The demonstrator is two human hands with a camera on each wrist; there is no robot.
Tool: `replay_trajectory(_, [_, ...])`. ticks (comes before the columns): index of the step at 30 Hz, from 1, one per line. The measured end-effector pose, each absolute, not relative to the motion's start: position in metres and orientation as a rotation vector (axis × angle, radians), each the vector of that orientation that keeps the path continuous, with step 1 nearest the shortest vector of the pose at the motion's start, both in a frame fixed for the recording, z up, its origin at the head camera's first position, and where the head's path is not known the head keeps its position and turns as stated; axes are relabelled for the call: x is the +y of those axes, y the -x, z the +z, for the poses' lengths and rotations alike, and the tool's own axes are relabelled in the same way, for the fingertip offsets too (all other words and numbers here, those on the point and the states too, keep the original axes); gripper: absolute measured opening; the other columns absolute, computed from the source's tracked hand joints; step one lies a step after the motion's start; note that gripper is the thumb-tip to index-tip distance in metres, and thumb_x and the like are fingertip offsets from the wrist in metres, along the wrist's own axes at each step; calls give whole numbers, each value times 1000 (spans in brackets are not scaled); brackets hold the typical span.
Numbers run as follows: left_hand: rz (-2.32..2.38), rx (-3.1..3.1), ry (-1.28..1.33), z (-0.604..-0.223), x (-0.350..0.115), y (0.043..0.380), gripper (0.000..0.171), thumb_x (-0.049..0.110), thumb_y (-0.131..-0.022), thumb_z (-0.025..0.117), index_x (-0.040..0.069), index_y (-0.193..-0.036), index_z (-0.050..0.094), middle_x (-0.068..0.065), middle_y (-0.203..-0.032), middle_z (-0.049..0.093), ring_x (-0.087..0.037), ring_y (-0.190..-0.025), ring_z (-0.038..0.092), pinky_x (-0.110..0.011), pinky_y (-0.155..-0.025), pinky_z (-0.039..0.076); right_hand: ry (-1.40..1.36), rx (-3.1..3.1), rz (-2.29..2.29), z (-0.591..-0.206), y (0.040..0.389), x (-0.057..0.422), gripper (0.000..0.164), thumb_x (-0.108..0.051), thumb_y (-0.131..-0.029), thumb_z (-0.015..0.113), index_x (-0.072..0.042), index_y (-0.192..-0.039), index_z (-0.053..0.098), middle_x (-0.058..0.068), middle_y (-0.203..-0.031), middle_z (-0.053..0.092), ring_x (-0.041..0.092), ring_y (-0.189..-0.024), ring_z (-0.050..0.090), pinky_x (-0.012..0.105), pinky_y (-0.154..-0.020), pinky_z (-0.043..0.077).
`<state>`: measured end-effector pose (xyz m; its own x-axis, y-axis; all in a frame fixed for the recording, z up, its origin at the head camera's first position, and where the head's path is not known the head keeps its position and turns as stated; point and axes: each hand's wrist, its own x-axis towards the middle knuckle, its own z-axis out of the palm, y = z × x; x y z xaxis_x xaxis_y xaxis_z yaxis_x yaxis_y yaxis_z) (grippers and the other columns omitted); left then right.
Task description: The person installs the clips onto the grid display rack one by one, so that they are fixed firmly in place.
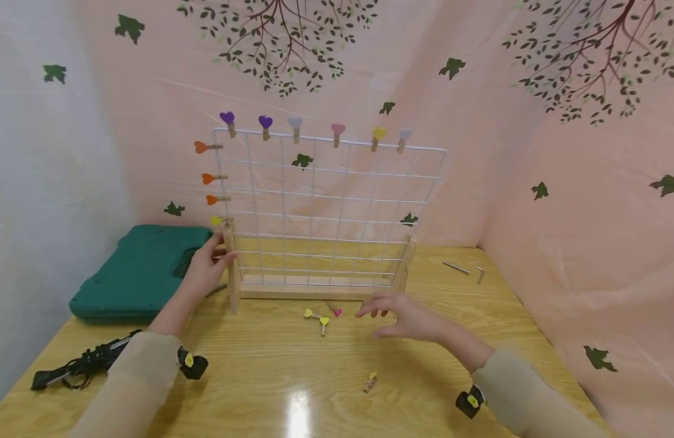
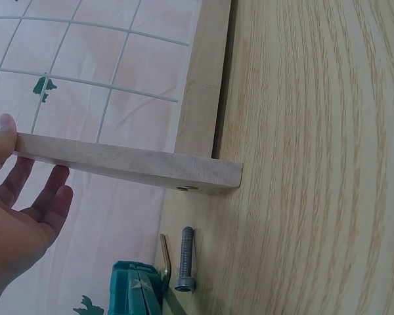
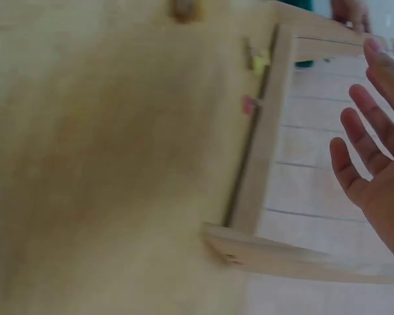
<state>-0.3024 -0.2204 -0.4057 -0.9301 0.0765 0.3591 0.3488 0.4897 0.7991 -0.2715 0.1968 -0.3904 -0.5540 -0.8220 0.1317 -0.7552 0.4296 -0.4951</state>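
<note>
A white wire grid stands upright in a wooden frame. My left hand holds the frame's left wooden post, with the thumb on one side and the fingers on the other in the left wrist view. Just in front of the frame's right end is my right hand, its fingers loosely spread around nothing. Left of it on the table lie yellow heart clothespins and a pink heart clothespin. Another yellow heart clothespin lies nearer. Heart clothespins in several colours are clipped along the grid's top, and orange ones down its left side.
A green case lies behind my left forearm, with a black-and-grey tool in front of it. A bolt lies near the left post. At the back right are a metal rod and a hex key.
</note>
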Motion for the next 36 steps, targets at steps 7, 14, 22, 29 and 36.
replay_trajectory(7, [-1413, -2468, 346, -404, -220, 300, 58, 27, -92, 47, 11, -142, 23, -23, -131, 37, -40, -112, 46, -50, -82, 47, 1470, 2391, -747, -436, 261, 204, 37, -21, -76, 71, -18, -112, 62, -6, -106, 55, 16, -86, 55, 27, -71, 50])
replay_trajectory(14, [-1409, -2452, 372, -403, -220, 301, 58, 26, -92, 47, 12, -143, 21, -24, -130, 38, -42, -112, 45, -50, -82, 47, 1502, 2329, -686, -456, 259, 209, 27, -29, -78, 67, -20, -103, 66, -7, -98, 55, 4, -89, 52, 18, -80, 46])
replay_trajectory(22, [-1434, -2444, 384, -407, -220, 302, 58, 22, -92, 48, 12, -143, 20, -24, -132, 36, -42, -113, 44, -50, -82, 47, 1487, 2292, -743, -463, 259, 208, 10, -27, -80, 65, -22, -89, 67, -8, -93, 57, 1, -89, 53, 18, -80, 47])
replay_trajectory(29, [-1398, -2451, 370, -409, -221, 304, 58, 26, -92, 47, 11, -142, 21, -24, -129, 39, -42, -113, 45, -50, -83, 47, 1585, 2244, -732, -463, 255, 206, 17, -25, -81, 65, -21, -97, 68, -9, -95, 57, 0, -90, 51, 16, -79, 46])
replay_trajectory(36, [-1398, -2454, 373, -406, -219, 302, 58, 27, -92, 46, 10, -142, 21, -24, -128, 39, -43, -113, 44, -50, -83, 47, 1567, 2251, -735, -462, 252, 205, 13, -27, -80, 66, -19, -90, 69, -11, -89, 60, -4, -84, 52, 14, -75, 46])
